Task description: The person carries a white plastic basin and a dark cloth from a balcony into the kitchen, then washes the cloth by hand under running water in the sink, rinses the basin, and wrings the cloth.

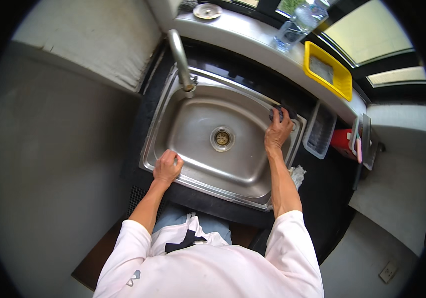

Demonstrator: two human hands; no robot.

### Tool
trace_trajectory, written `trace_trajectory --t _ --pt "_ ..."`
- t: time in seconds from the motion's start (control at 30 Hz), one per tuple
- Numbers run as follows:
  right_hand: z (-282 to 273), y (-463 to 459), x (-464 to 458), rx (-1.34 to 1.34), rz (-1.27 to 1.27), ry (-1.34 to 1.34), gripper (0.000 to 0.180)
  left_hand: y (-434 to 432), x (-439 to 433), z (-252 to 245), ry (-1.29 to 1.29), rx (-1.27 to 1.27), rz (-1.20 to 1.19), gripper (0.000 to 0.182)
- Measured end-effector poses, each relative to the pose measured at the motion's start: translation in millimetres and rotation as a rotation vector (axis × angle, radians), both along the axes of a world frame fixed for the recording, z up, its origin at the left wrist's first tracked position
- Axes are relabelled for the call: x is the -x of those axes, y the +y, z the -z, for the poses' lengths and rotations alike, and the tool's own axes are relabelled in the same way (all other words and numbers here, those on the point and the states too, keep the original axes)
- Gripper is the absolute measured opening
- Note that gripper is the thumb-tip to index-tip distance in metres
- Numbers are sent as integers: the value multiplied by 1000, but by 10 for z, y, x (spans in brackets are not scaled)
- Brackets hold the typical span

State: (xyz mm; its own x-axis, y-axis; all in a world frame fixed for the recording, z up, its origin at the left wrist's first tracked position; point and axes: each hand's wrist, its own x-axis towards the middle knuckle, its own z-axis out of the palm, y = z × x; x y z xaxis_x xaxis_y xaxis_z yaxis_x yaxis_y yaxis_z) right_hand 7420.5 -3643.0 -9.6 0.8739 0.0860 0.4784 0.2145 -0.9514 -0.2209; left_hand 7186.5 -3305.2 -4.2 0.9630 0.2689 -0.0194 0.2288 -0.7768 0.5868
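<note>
Before me is a stainless steel sink [194,123] with a round drain strainer [222,138] in its floor. My right hand [279,128] grips a dark scrubbing pad or cloth [275,113] at the sink's far right corner, its fingers over the rim. At the near left rim rests my left hand [168,166], its fingers curled; whether anything small is inside them cannot be told. A metal faucet [180,56] rises at the back left corner, its spout over the basin.
Right of the sink lie a clear plastic tray [320,130], a crumpled whitish cloth or bag [298,176] and a red container [341,143]. The windowsill holds a yellow basket [347,80], plastic bottles [295,31] and a small dish [207,11]. A wall stands close on the left.
</note>
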Motion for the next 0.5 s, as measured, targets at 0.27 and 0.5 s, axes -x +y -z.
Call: trace_trajectory --t 0.27,0.5 --pt "-433 1165 643 -887 -231 599 36 -1 0 -103 -57 103 55 16" --pt "-840 3058 358 -740 -692 210 43 308 259 -571 -386 241 201 13"
